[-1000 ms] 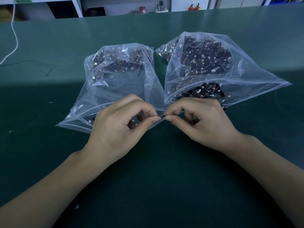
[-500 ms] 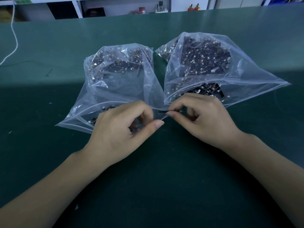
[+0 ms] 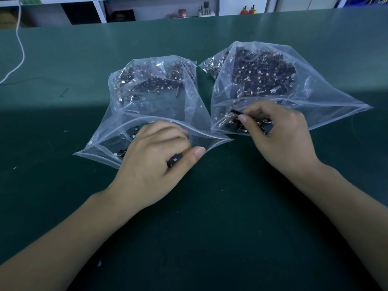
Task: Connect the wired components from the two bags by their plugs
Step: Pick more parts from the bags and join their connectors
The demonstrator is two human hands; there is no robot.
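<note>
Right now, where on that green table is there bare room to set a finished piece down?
The green mat between the two forearms, near the person, is bare. So is the strip left of the left bag, up to the white cord. It is crowded where both hands, left hand and right hand, work at the bag mouths, beside the right bag.

dim, bluish cast overall. brighter band across the upper half of the table (image 3: 315, 28), lower half in shadow with a hard edge mid-frame. soft glare on both bags (image 3: 151, 106). wide-angle bending at the edges. background shelves slightly soft, hands sharp.
</note>
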